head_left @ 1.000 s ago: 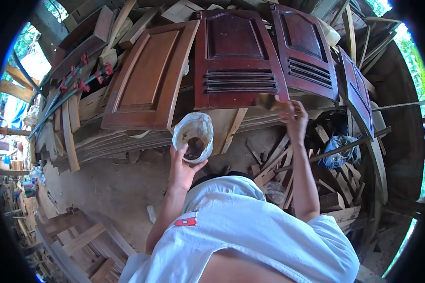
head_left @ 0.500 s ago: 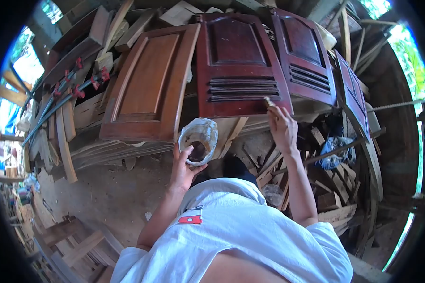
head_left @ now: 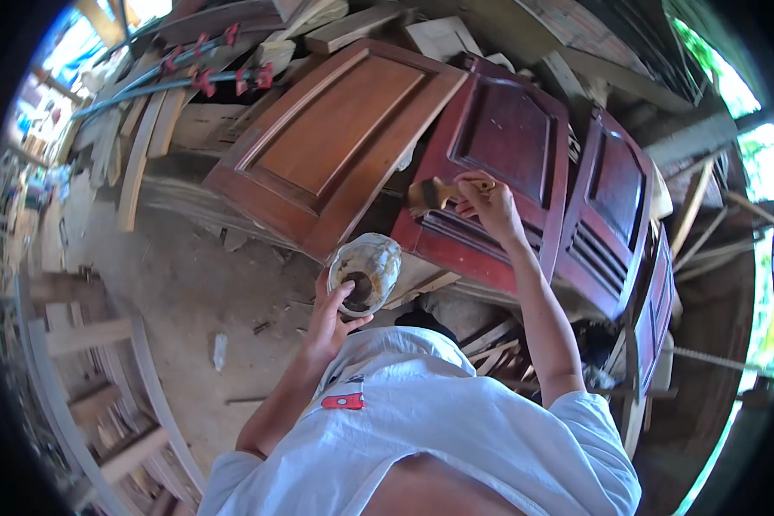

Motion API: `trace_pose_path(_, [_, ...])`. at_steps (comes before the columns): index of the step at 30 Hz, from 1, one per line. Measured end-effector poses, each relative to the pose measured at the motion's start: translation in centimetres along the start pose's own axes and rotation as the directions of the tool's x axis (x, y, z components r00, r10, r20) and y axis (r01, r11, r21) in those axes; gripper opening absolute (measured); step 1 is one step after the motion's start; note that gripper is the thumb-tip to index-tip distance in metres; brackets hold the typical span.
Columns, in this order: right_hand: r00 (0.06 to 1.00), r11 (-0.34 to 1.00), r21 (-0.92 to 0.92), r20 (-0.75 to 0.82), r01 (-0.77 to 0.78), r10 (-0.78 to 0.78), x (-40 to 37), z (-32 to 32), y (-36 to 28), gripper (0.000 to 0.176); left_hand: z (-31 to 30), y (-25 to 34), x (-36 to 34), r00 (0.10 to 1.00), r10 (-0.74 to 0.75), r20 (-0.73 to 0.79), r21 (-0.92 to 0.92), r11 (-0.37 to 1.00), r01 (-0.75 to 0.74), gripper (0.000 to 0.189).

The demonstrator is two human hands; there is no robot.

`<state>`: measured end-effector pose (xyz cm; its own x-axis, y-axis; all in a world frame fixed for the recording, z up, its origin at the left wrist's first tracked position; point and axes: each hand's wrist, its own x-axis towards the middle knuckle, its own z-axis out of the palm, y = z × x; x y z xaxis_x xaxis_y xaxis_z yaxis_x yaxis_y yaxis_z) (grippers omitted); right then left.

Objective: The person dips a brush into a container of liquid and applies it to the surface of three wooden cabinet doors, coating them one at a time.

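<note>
My left hand (head_left: 328, 318) grips a whitish, stained container (head_left: 385, 255) with its thumb over the rim; dark liquid (head_left: 361, 292) lies in the bottom. In my right hand (head_left: 488, 205) is a paintbrush (head_left: 435, 196), held by its handle with the bristles pointing left. The brush overlaps the left edge of a dark red louvred door panel (head_left: 507, 142) in this view. To its left leans a lighter brown wooden door panel (head_left: 340, 129), unlouvred. A second dark red louvred panel (head_left: 609, 185) stands on the right, and another red panel (head_left: 654, 301) is beyond it.
Blue bar clamps with red ends (head_left: 202, 77) lie on timber at the upper left. A wooden frame (head_left: 103, 396) stands at the lower left, near a plastic bottle (head_left: 220, 351) on the floor. Scrap wood (head_left: 490, 340) is piled below the panels.
The view has turned, so the panels appear tilted and shifted right. My right hand has moved from the red panel's lower right to its left edge, brush now showing. My left hand still holds the container.
</note>
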<state>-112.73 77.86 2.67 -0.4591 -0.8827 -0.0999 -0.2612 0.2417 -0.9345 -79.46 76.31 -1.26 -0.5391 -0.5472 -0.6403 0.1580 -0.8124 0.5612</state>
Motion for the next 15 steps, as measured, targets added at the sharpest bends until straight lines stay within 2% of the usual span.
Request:
trace_pose_path(2, [0.997,0.994,-0.072,0.005,0.08,-0.08,3.1,-1.7,0.7,0.023,1.4,-0.3,-0.1,0.998,0.032,-0.058,-0.058,0.998,-0.035,0.072])
trace_pose_path(4, [0.996,0.995,-0.054,0.014,0.085,-0.084,5.6,-2.8,0.6,0.021,2.5,-1.1,0.0,0.995,0.062,-0.079,-0.112,0.991,-0.071,0.069])
trace_pose_path(6, [0.963,0.929,-0.278,-0.046,0.244,-0.267,7.5,-3.7,0.8,0.02,3.7,-1.6,-0.1,0.991,0.086,-0.103,-0.165,0.981,-0.102,0.067])
trace_pose_path(7, [0.913,0.841,-0.409,-0.043,0.354,-0.405,8.4,-4.0,1.3,0.02,4.7,-1.6,-0.2,0.987,0.107,-0.12,-0.166,0.978,-0.126,0.065])
trace_pose_path(8, [0.913,0.843,-0.396,-0.028,0.364,-0.408,8.9,-4.3,1.7,0.02,5.5,-1.7,-0.2,0.982,0.13,-0.136,-0.165,0.974,-0.152,0.063])
trace_pose_path(10, [0.965,0.967,-0.052,0.094,0.251,-0.246,8.6,-4.7,1.1,0.022,6.0,-2.5,0.2,0.973,0.141,-0.181,-0.16,0.972,-0.171,0.058])
trace_pose_path(11, [0.968,0.984,0.133,0.202,0.123,-0.148,8.5,-5.0,0.9,0.025,6.3,-2.8,0.3,0.968,0.145,-0.205,-0.152,0.972,-0.178,0.055])
trace_pose_path(12, [0.967,0.982,0.142,0.206,0.122,-0.15,8.9,-5.3,1.3,0.025,6.9,-2.8,0.1,0.966,0.148,-0.213,-0.147,0.972,-0.182,0.055])
trace_pose_path(14, [0.944,0.989,0.136,0.316,0.057,-0.098,9.7,-6.1,2.5,0.027,8.4,-2.7,-0.5,0.952,0.181,-0.246,-0.163,0.961,-0.225,0.056])
trace_pose_path(15, [0.953,0.982,0.182,0.285,0.054,-0.106,10.8,-6.5,3.6,0.024,8.3,-3.2,-0.4,0.951,0.181,-0.251,-0.184,0.955,-0.231,0.058])
